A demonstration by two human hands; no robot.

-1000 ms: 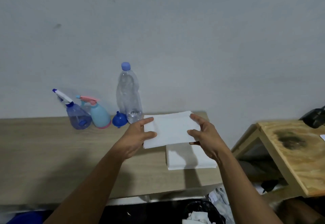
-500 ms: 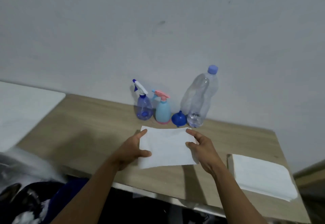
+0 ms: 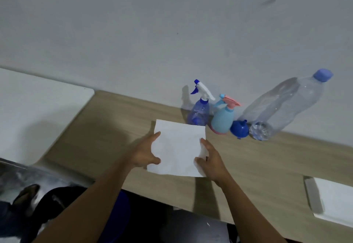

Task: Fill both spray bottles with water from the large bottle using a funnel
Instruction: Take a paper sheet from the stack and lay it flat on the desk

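A white paper sheet (image 3: 178,149) lies flat over the wooden table (image 3: 107,128), held at its left edge by my left hand (image 3: 144,154) and at its right edge by my right hand (image 3: 211,160). Behind it, against the wall, stand a clear blue spray bottle (image 3: 198,112) with a white and blue trigger, a light blue spray bottle (image 3: 222,120) with a pink trigger, a blue funnel (image 3: 239,129) and the large clear bottle (image 3: 284,107) with a blue cap. Little water shows at the large bottle's base.
A stack of white sheets (image 3: 336,202) lies at the table's right front edge. A white surface (image 3: 36,113) adjoins the table on the left. Dark bags and clutter (image 3: 24,200) sit on the floor below the front edge.
Both hands have carried the sheet from above the stack leftward and lowered it in front of the spray bottles. The view has swung left.
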